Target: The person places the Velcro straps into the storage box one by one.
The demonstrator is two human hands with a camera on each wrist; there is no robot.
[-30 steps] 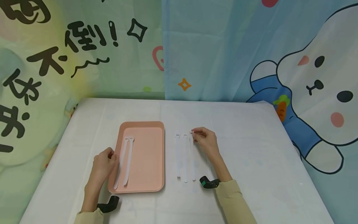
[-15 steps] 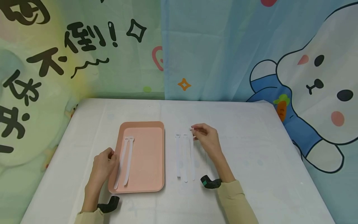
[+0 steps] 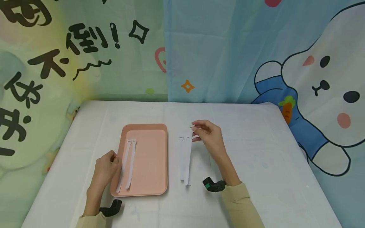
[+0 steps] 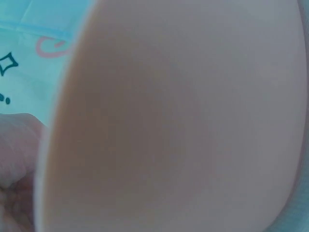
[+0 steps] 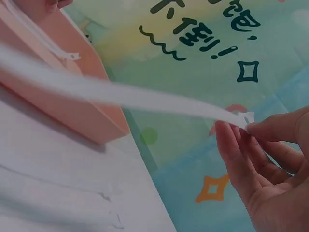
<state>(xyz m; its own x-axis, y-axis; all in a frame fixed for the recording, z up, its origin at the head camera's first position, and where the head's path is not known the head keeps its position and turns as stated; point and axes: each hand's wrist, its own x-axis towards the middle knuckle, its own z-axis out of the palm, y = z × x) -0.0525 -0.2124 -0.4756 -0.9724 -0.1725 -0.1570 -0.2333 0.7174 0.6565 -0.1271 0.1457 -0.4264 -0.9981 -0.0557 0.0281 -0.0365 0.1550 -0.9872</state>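
My right hand [image 3: 210, 137] pinches the slotted head of a white flexible strap [image 5: 159, 102] between thumb and fingertips. In the right wrist view this strap stretches left in a slight curve, lifted off the table. Seen from the head, it overlaps the straps lying on the table; one flat white strap [image 3: 181, 161] shows beside it. My left hand [image 3: 104, 167] grips the left rim of a pink rectangular tray [image 3: 151, 158] with curled fingers. Two more white straps [image 3: 131, 164] lie lengthwise inside the tray, near its left side. The tray fills most of the left wrist view.
A white cloth covers the table [image 3: 256, 142]. Printed curtains [image 3: 216, 57] hang along the far side. A black camera mount [image 3: 214, 185] sticks out from my right wrist, and another black mount [image 3: 111, 207] from my left.
My right hand has raised the rightmost strap from the table and brought it slightly left and away from me, over the neighbouring straps. The left hand and tray have stayed put.
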